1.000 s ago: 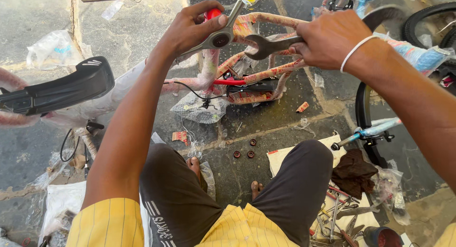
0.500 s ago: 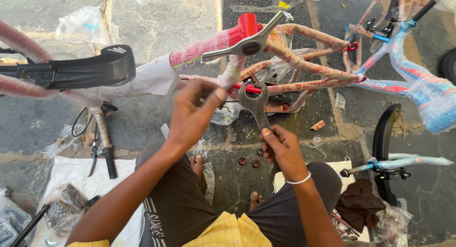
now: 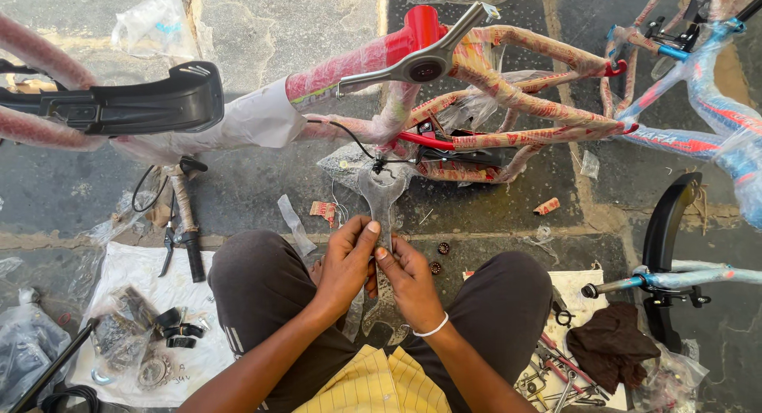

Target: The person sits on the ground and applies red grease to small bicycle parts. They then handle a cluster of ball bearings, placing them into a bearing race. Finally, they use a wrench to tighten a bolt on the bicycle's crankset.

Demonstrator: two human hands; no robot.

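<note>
Both hands gripped 1 flat grey wrench (image 3: 380, 197) by its lower end, the left hand (image 3: 346, 264) and right hand (image 3: 409, 280) pressed together between the knees, its open jaw raised toward the wrapped red bicycle frame (image 3: 508, 88). A clear plastic bag (image 3: 119, 334) at left held dark metal parts on a white sheet (image 3: 151, 274).

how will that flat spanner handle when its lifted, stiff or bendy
Probably stiff: the spanner looks like flat grey metal and stands straight while the left hand and right hand pinch only its lower end. Likely light, being thin. It seems unlikely to roll, though bare metal could slip.
</note>
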